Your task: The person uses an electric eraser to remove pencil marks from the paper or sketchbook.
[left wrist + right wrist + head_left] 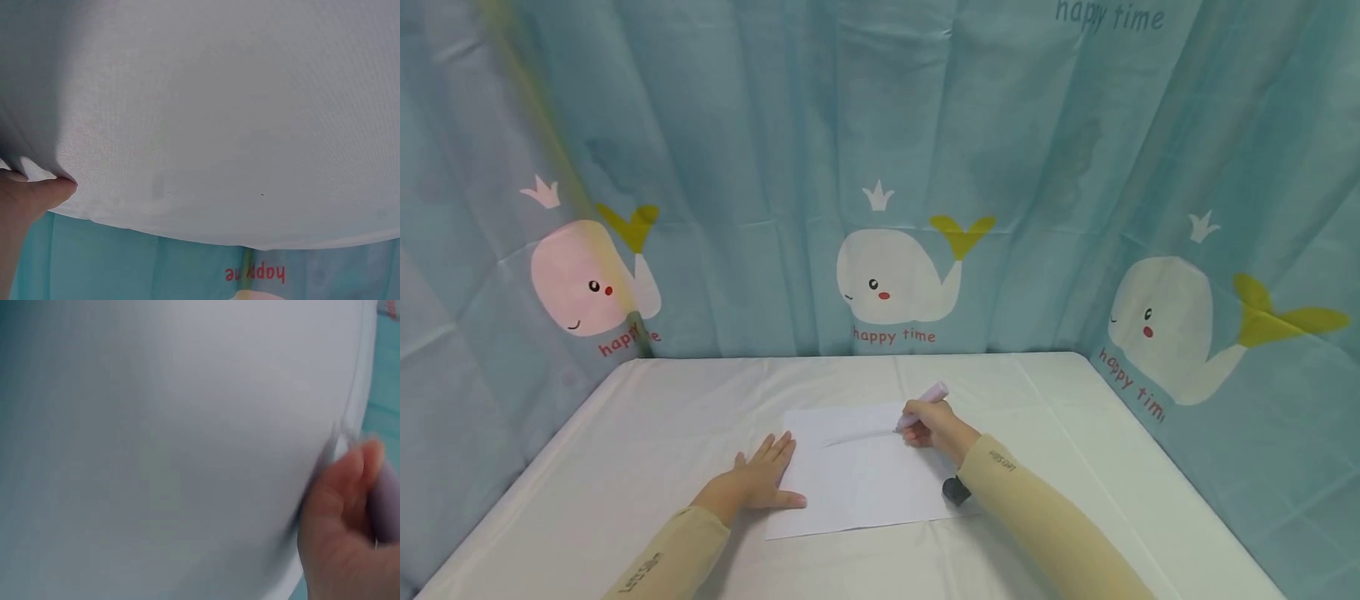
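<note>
A white sheet of paper [857, 483] lies on the table, with a thin grey line [857, 437] across its upper part. On the sheet's left edge rests my left hand [758, 479], fingers spread; in the left wrist view only part of this hand [37, 194] shows at the left. My right hand [931, 423] pinches a thick pale purple pen [934, 393] near the sheet's upper right, its tip at the line's right end. The right wrist view shows the same hand [340, 512], blurred, gripping the purple barrel [384, 503].
A white cloth [647, 433] covers the table. Blue curtains [752, 167] with printed whales stand along the back and both sides. Beside the right sleeve [1037, 508] is a small black object [956, 491], partly hidden; I cannot tell what it is.
</note>
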Demonstrator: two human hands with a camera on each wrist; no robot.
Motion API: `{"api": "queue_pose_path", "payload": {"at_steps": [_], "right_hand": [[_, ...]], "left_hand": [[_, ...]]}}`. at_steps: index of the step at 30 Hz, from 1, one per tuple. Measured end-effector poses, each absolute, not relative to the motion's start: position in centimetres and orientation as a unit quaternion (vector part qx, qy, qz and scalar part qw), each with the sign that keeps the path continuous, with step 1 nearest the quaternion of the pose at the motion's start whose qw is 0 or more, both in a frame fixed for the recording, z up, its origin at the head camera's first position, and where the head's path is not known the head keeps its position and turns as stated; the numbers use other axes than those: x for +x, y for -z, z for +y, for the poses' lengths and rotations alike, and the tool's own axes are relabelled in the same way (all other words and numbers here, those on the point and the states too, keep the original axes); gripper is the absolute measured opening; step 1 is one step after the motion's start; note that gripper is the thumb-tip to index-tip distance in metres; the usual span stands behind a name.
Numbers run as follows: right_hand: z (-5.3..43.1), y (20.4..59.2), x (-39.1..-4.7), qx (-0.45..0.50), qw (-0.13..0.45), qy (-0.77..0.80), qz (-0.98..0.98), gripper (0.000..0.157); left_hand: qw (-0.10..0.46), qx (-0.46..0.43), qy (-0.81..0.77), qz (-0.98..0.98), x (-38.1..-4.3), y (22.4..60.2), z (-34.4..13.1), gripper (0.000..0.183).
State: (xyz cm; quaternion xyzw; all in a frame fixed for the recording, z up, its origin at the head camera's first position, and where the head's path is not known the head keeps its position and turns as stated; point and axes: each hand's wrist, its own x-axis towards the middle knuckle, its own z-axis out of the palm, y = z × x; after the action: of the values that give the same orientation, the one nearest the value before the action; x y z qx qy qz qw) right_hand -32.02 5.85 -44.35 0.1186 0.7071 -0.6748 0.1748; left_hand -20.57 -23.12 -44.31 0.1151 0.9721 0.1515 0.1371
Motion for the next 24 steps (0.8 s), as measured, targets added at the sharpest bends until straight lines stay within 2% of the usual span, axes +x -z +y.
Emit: {"api": "queue_pose_path", "payload": {"at_steps": [5, 14, 24], "right_hand": [[6.05, 44.30, -31.97, 0.115, 0.190, 0.672, 0.706, 0.015], [6.45, 44.07, -31.92, 0.118, 0.184, 0.677, 0.703, 0.016], [6.14, 44.05, -31.78, 0.121, 0.157, 0.683, 0.703, 0.014]], "left_hand": [[0.140, 0.115, -0.152, 0.972, -20.42, 44.04, -23.16, 0.106], [0.141, 0.110, -0.153, 0.972, -20.44, 44.17, -23.04, 0.107], [0.138, 0.110, -0.147, 0.973, -20.69, 44.46, -23.05, 0.107]]}}
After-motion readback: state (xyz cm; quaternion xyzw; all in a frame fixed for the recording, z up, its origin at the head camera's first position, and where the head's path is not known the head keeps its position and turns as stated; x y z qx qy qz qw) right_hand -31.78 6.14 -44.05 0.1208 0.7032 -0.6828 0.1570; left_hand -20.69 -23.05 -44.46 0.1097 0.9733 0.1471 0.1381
